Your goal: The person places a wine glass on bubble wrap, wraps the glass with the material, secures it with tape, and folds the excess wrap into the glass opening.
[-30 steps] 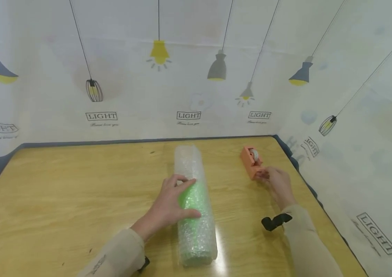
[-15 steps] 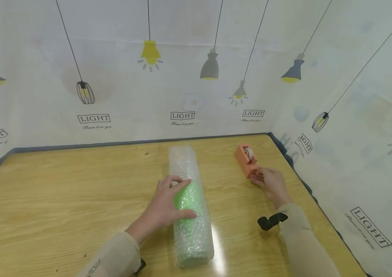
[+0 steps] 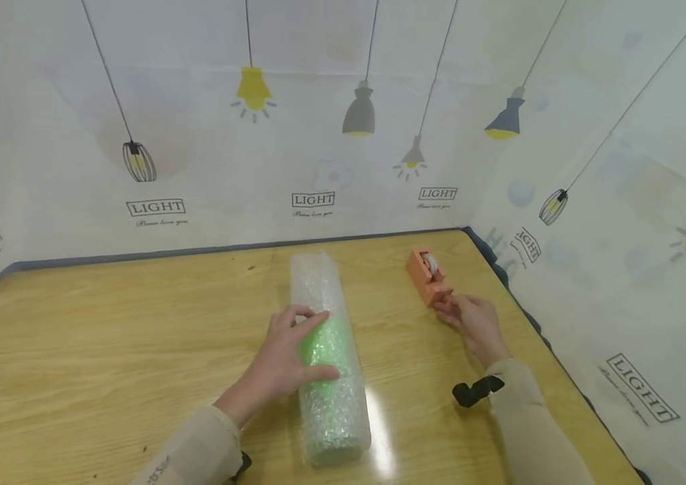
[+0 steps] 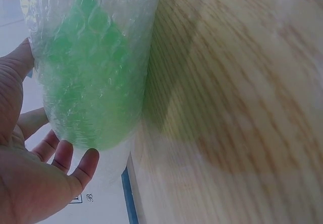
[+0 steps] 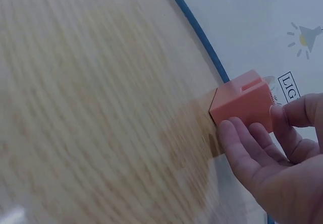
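Observation:
A long roll of bubble wrap (image 3: 333, 411) with something green inside lies lengthwise on the table. Across its left side and top rests my left hand (image 3: 285, 350), thumb and index finger spread over the wrap. In the left wrist view the green thing (image 4: 91, 77) shows through as a wide, rounded shape tapering to a thin neck. At the right, my right hand (image 3: 473, 323) holds the front end of an orange tape dispenser (image 3: 424, 273), fingers along its side and thumb at its front edge. I cannot tell whether a strip of tape is pinched there.
The wooden table (image 3: 137, 337) has a dark blue edge at the back and right. A pale wall covering (image 3: 197, 101) printed with lamps rises behind it and on the right. A black wrist strap (image 3: 478, 391) sits at the right sleeve.
The whole head view has shifted slightly, so the scene sits further left. My left hand stays on the roll, and my right hand stays at the dispenser's front with its fingers slightly adjusted.

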Tool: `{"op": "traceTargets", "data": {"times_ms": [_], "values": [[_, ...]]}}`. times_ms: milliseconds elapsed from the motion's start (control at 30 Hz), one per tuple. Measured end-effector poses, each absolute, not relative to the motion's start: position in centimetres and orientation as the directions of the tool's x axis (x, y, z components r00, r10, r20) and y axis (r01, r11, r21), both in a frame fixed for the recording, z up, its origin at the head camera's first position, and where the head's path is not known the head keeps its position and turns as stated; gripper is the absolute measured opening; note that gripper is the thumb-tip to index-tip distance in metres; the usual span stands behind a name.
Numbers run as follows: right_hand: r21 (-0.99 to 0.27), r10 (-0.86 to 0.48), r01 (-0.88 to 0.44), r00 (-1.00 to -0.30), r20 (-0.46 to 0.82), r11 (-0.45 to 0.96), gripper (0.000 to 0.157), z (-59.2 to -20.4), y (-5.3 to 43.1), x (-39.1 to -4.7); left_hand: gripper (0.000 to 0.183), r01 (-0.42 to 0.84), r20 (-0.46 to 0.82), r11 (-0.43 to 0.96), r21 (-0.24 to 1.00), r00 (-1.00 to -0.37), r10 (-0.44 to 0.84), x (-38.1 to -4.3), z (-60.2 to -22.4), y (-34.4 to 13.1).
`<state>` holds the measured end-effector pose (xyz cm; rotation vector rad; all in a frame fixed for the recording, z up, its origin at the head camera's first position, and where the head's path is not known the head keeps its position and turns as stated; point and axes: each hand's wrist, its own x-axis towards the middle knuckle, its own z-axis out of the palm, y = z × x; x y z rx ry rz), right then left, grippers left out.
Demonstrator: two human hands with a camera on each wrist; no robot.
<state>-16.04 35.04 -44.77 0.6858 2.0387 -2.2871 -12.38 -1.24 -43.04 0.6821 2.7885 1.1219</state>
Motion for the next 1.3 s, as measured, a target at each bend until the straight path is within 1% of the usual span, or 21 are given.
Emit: {"op": "traceTargets", "data": {"times_ms": [267,400,600,800,933,1033,1133,1200,1300], "values": [[-0.959,0.299,0.280,-0.913,-0.279,-0.041,0.026,-45.2,35.9,-16.0,0.098,0.377,0.100,0.636,0.674,-0.899,0.427,-12.5,-42.9,-0.8],[-0.961,0.331,0.277,-0.909,-0.254,0.024,0.025,-45.6,36.1,-16.1,0.098,0.362,0.086,0.641,0.677,-0.904,0.419,-12.5,-43.0,-0.5],[-0.967,0.364,0.252,-0.903,-0.228,0.021,0.021,-46.5,36.2,-16.6,0.099,0.352,0.078,0.633,0.689,-0.905,0.418,-12.3,-43.0,-0.2],[-0.976,0.378,0.212,-0.908,-0.181,0.041,0.018,-46.8,36.4,-16.9,0.099,0.353,0.079,0.627,0.694,-0.904,0.421,-12.4,-42.9,-0.1],[-0.981,0.376,0.189,-0.912,-0.161,0.039,0.013,-47.3,36.5,-17.1,0.099,0.353,0.081,0.629,0.693,-0.905,0.419,-12.3,-42.9,-0.3],[-0.981,0.366,0.194,-0.913,-0.180,0.002,0.009,-47.8,36.8,-17.1,0.099,0.358,0.089,0.628,0.691,-0.904,0.418,-12.2,-43.0,-0.5],[-0.978,0.347,0.207,-0.915,-0.205,-0.032,0.009,-47.9,37.0,-16.7,0.098,0.367,0.100,0.621,0.692,-0.901,0.421,-12.1,-43.1,-0.7],[-0.973,0.331,0.232,-0.919,-0.214,0.013,0.012,-47.2,37.1,-16.3,0.097,0.380,0.115,0.618,0.688,-0.898,0.425,-12.1,-43.2,-0.8],[-0.931,0.283,0.281,-0.935,-0.212,0.234,0.022,-45.3,37.0,-15.3,0.097,0.400,0.136,0.613,0.682,-0.892,0.431,-12.2,-43.3,-0.9]]}}
